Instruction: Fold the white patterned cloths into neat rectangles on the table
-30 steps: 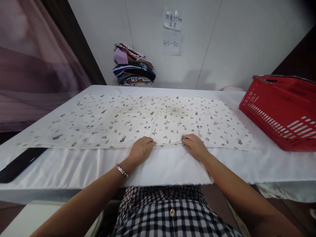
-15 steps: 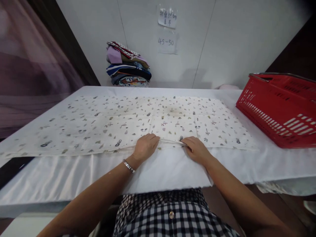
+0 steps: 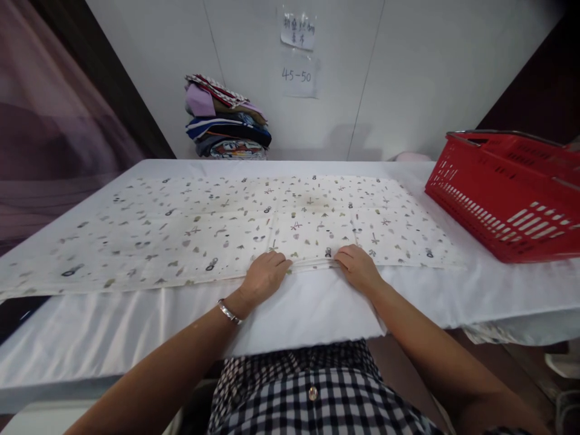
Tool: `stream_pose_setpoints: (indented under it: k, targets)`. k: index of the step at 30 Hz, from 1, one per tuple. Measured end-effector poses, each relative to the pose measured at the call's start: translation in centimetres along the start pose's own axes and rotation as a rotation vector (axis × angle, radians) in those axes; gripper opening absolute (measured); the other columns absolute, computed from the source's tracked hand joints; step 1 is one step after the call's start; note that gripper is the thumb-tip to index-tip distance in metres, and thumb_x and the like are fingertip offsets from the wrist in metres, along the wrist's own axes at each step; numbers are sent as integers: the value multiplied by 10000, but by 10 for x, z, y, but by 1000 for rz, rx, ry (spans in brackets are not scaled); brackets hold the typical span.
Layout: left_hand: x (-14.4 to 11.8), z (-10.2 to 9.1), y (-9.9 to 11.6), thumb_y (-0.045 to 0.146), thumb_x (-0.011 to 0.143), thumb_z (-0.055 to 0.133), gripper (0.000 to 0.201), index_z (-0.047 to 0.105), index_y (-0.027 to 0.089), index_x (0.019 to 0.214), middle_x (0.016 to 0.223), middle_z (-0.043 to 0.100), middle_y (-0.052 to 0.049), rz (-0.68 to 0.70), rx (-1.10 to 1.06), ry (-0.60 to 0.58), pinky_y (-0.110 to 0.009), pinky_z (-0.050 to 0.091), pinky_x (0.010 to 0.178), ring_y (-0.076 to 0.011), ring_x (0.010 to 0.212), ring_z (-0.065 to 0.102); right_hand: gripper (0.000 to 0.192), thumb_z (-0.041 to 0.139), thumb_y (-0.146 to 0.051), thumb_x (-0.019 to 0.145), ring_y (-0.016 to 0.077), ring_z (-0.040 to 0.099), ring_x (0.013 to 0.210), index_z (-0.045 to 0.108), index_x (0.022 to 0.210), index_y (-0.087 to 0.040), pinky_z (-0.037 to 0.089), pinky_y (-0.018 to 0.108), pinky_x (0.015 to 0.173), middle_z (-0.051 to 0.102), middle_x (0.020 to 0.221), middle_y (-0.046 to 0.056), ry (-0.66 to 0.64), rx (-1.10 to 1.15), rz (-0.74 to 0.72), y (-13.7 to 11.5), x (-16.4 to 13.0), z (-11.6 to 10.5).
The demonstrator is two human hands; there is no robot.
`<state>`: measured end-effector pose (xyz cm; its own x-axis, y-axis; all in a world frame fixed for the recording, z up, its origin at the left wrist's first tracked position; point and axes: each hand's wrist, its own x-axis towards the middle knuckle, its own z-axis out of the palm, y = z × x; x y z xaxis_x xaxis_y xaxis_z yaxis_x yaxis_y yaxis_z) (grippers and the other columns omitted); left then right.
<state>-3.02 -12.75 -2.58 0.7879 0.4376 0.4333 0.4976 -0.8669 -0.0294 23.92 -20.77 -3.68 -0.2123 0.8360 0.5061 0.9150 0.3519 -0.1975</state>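
Observation:
A cream cloth (image 3: 244,223) printed with small motifs lies spread lengthwise over the white-covered table, its layers meeting at the near edge. My left hand (image 3: 267,273) is closed on that near edge, a little left of the middle; a silver band sits on its wrist. A short way to the right, my right hand (image 3: 357,267) pinches the same edge. Between the two hands the layered rim of the cloth lies nearly straight. The undersides of my fingers are hidden.
At the right stands a red plastic basket (image 3: 502,199). A stack of folded fabrics (image 3: 229,121) rises at the back left by the wall, below two paper signs (image 3: 299,54). A dark flat object (image 3: 16,314) shows at the left. The white tablecloth (image 3: 308,314) drapes over the front edge.
The cloth's near edge between my hands has come down flatter, with the slack in it gone. Both hands still hold it in almost the same place. The view has shifted slightly.

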Motion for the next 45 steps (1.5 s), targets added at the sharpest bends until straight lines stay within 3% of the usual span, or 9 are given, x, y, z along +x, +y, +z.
stream_pose_setpoints:
  k: [5, 12, 18, 23, 28, 33, 39, 45]
  targets:
    - [-3, 3, 0, 32, 828, 419, 213, 571, 167, 764, 784, 592, -47, 6, 40, -47, -296, 403, 611, -172, 705, 515, 198, 428, -100, 862, 201, 520, 824, 596, 820, -195, 419, 334, 732, 619, 876, 80, -32, 24, -27, -1, -3, -1]
    - [-4, 5, -2, 76, 850, 416, 257, 640, 202, 843, 984, 630, -47, 44, -80, -68, -305, 440, 675, -183, 842, 557, 248, 427, -27, 814, 188, 491, 831, 588, 716, -188, 406, 312, 716, 589, 866, 74, -86, 78, -87, -3, -3, -2]
    - [-3, -5, 1, 182, 883, 432, 220, 647, 186, 933, 1037, 627, -83, 63, -83, -88, -345, 462, 722, -203, 869, 559, 209, 485, -72, 800, 200, 499, 874, 645, 862, -191, 408, 332, 753, 585, 923, 78, -112, 74, -46, -8, -3, -8]
    - [0, -6, 2, 250, 922, 426, 246, 651, 185, 848, 1071, 626, -72, 56, -65, -104, -358, 457, 749, -206, 888, 559, 194, 507, -140, 833, 222, 495, 943, 658, 941, -196, 399, 361, 788, 597, 1003, 87, -192, -16, -55, -5, -2, -12]
    - [7, 0, 7, 151, 926, 346, 272, 615, 146, 967, 1009, 639, -85, -21, -113, -83, -368, 461, 807, -197, 909, 565, 260, 436, -102, 881, 247, 472, 1095, 661, 967, -200, 408, 398, 830, 593, 1162, 96, -193, -102, -133, -4, 2, -12]
    - [2, -7, 12, 173, 923, 384, 209, 588, 156, 885, 1119, 591, -94, -16, -208, 35, -384, 446, 891, -211, 1047, 530, 262, 428, -74, 877, 241, 439, 1215, 657, 931, -188, 410, 413, 913, 595, 1208, 83, -89, -59, -174, -5, -6, -16]
    - [-2, -8, 17, 177, 925, 367, 206, 558, 164, 848, 1102, 582, -91, -136, -328, 4, -398, 450, 902, -203, 1052, 525, 215, 454, -145, 888, 253, 381, 1292, 628, 1010, -180, 410, 447, 950, 533, 1308, 104, -145, -45, -156, -4, -22, -21]
    - [8, -11, 17, 173, 913, 368, 199, 528, 174, 796, 1092, 557, -74, -261, -490, 16, -364, 453, 892, -182, 1014, 532, 180, 469, -176, 894, 273, 339, 1322, 623, 983, -154, 395, 460, 967, 508, 1336, 123, -114, -90, -166, -10, -11, -16]
